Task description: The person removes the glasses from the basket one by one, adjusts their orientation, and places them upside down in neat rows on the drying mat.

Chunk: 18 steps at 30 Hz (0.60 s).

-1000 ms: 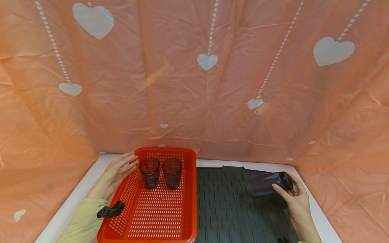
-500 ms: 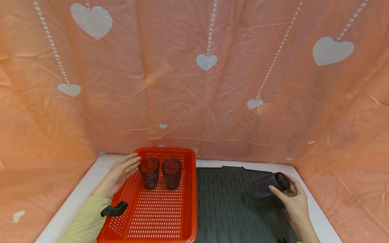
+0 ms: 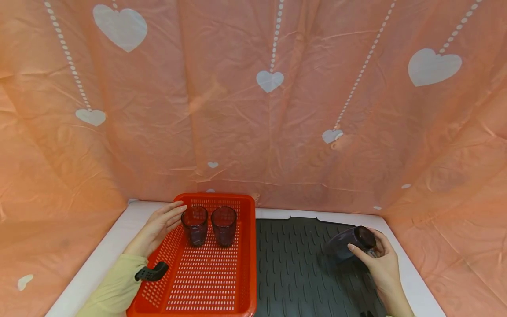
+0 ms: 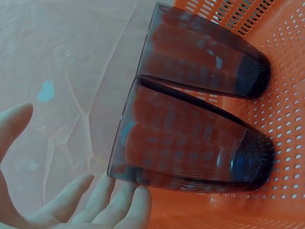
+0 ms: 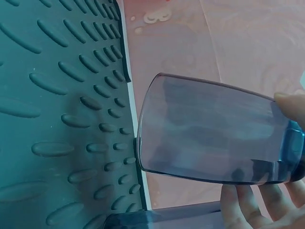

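Note:
In the head view my right hand grips a dark tinted drinking glass near its base, thumb on one side and fingers on the other. The glass is tilted, its mouth pointing left and down over the black ribbed mat. Below it, the right wrist view shows part of a second tinted glass. Two more tinted glasses, the left one and the right one, stand upright in the red basket. My left hand has extended fingers, their tips at the left glass's side.
A white tabletop shows around the basket and mat. The basket stands directly left of the mat. An orange sheet with pale hearts hangs behind and at both sides. A black wrist strap lies over the basket's left rim.
My left hand has moved right, up to the left glass in the basket. The glass in my right hand has tipped further mouth-down and shifted slightly left.

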Tool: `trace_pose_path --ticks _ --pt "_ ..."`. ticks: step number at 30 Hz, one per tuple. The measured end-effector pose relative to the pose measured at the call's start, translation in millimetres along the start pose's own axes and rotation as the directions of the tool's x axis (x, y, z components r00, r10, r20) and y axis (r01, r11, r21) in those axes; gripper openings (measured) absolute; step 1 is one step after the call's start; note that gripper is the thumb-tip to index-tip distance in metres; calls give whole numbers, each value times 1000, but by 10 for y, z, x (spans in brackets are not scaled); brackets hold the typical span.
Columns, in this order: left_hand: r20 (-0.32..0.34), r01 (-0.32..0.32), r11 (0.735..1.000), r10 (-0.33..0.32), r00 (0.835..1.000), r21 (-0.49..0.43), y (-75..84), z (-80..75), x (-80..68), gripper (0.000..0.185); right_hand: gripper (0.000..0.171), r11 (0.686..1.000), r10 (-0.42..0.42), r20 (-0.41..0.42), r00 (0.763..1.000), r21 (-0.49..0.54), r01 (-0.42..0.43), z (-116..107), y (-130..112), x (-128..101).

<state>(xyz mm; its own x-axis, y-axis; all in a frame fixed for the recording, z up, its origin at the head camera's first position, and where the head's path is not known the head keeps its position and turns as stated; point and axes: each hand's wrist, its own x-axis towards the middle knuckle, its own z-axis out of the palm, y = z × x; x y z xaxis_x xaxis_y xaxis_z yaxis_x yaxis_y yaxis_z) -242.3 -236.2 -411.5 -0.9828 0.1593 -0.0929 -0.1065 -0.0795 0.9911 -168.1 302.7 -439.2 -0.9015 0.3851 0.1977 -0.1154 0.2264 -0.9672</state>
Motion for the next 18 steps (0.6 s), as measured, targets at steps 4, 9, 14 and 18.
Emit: trace_pose_path --ticks 4,9,14,18 --pt "4 10 1000 -10 1000 6 -5 11 11 69 68 1000 -2 7 1000 -11 2 12 2 0" --pt "6 8 999 -9 1000 33 -1 33 16 70 71 999 16 19 1000 -36 -15 17 14 0" --pt "6 17 999 -17 1000 49 0 48 35 68 72 995 21 8 1000 -100 -20 29 30 -3" --pt "-12 30 998 -29 999 46 2 59 43 68 73 990 33 3 999 -140 -32 40 48 -3"
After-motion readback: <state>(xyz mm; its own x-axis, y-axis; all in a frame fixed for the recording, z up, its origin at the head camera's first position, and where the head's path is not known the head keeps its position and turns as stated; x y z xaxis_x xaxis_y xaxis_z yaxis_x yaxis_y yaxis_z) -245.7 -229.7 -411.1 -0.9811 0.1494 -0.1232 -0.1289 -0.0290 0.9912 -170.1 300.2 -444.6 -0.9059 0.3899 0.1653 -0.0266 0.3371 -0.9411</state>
